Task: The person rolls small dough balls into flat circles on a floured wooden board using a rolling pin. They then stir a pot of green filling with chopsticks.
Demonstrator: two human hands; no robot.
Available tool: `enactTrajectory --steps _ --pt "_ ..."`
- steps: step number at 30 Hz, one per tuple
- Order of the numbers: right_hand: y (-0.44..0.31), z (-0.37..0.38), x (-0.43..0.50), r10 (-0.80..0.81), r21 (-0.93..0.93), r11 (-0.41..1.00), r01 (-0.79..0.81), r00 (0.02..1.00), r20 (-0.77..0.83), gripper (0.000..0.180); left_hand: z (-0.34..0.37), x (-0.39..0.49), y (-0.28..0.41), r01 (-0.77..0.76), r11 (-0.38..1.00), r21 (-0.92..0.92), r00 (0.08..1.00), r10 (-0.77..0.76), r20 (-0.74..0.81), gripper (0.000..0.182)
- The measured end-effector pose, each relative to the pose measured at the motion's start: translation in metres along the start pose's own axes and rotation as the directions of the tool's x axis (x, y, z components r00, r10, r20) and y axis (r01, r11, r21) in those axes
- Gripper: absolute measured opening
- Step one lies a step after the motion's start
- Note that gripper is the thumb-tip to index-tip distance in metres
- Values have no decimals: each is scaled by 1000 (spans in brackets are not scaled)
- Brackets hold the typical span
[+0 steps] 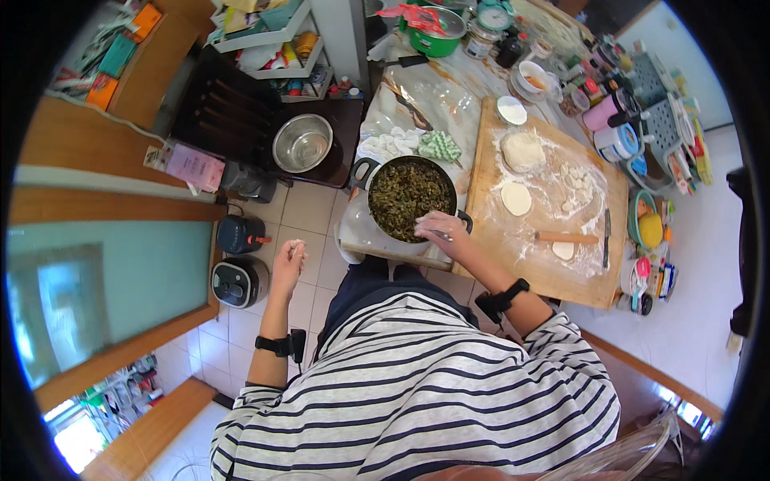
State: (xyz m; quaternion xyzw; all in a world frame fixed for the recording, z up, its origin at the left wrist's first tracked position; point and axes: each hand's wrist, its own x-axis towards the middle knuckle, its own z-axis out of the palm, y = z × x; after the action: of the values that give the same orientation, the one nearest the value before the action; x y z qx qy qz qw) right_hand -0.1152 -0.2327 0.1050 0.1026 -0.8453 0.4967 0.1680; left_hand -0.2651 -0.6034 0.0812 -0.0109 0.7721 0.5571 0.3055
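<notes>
My right hand (pixel 444 228), dusted with flour, is over the near right rim of a dark two-handled pot (pixel 363 191). It grips a metal utensil (pixel 443 236), apparently a spoon, whose far end is hidden. Chopped dark green filling (pixel 409 192) fills the pot. Off to the left, my left hand (pixel 291 260) is raised above the tiled floor with curled, floury fingers; whether something lies in them cannot be made out. On a floured wooden board (pixel 490 234) are a dough lump (pixel 523 151), a flat dough round (pixel 516 199), small dough pieces (pixel 576 182) and a rolling pin (pixel 565 238) partly over another round (pixel 563 251).
A knife (pixel 606 237) lies at the board's right side. A white bowl (pixel 512 111) stands at its far edge, with jars and bottles beyond. Cloths (pixel 391 144) lie behind the pot. A steel bowl (pixel 302 143) sits on a dark chair at left.
</notes>
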Motion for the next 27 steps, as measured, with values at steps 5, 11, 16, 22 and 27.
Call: enactTrajectory --steps 5,11,16,22,27 --pt "-36 -36 -20 212 -23 977 -212 977 7 7 -7 -58 -23 10 1000 -28 994 -12 -105 22" --pt "-16 0 27 -57 145 989 25 973 223 6 7 -102 -40 -4 993 -114 981 -18 -194 22" --pt "32 -30 68 133 33 990 -134 990 37 9 15 -128 -42 -37 982 -184 976 -4 -216 22" --pt "18 -56 8 400 -116 911 -395 916 18 7 -6 -152 -52 -42 979 -197 946 -24 -322 22" --pt "0 -3 12 345 5 938 -347 934 95 6 -29 -137 -56 -21 978 -208 950 -45 -308 22"
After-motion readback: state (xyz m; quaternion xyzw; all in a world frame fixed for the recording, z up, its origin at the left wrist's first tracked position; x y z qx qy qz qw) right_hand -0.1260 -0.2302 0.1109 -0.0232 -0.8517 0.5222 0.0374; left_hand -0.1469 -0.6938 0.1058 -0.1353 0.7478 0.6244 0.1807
